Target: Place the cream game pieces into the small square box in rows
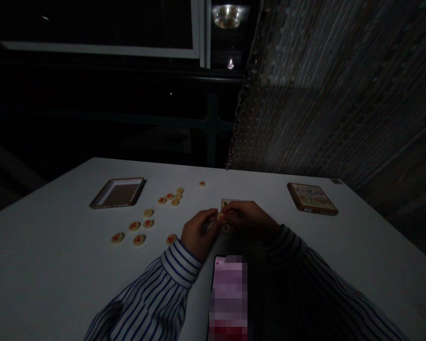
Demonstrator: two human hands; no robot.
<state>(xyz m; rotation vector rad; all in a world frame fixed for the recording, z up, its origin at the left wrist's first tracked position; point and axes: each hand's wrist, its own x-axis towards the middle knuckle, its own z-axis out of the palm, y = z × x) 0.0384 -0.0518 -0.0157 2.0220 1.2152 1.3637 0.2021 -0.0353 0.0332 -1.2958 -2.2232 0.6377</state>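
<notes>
Phone (229,296) lit up nearest, flat on white table (57,265) btwn two striped sleeves. Just past it, left hand (198,233) & right hand (248,219) meet, fingertips of both pinching one round chess piece (220,217) held just above table, in front of a small pale card (230,202). More discs scattered left: cluster w/ red marks (135,231), another group (172,196) further back. Open box tray (118,192) far left, box lid (312,197) well apart on right. Piece prob light, stiff, smooth — likely slippery at faces; best taken by rim, thumb opp. finger. Dim light, detail hard to read.
</notes>
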